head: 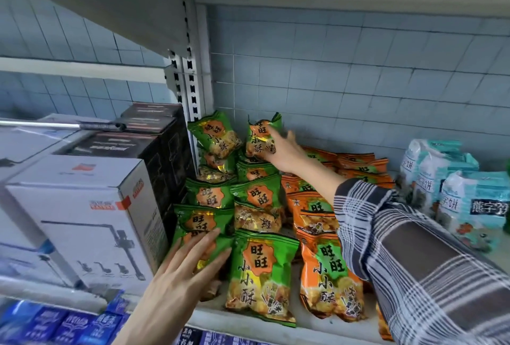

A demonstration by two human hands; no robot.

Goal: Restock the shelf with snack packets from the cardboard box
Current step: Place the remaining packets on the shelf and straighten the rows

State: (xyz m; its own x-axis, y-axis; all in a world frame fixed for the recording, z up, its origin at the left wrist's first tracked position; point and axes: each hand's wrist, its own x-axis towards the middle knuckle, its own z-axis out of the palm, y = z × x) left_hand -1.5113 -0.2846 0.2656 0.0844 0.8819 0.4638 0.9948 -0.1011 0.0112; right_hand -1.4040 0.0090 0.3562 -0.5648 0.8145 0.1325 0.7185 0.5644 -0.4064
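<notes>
Nearest, below the shelf lip, a row of dark blue printed packs (55,325) is partly in view. The white metal shelf (248,322) above it carries the stock.

The left hand (187,270) lies with straight, spread fingers flat on the front green foil snack packet (204,223) of the left column, holding nothing. Beside it, a second green packet with an orange label (262,278) leans back, top toward the wall, long axis running front to back, print facing the camera. Orange foil snack packets (328,284) form the next column to the right, overlapping likewise.

To the left stands a white cardboard appliance box (82,212), with black printed boxes (165,145) behind it. To the right, well apart, sit pale teal-and-white biscuit bags (441,179).

At the rear, the right hand (284,148), in a grey plaid sleeve (414,248), grips a green snack packet held upright (262,137) atop the rear stack, long axis vertical, label forward.

A pale blue tiled wall (358,68) backs the shelf.
</notes>
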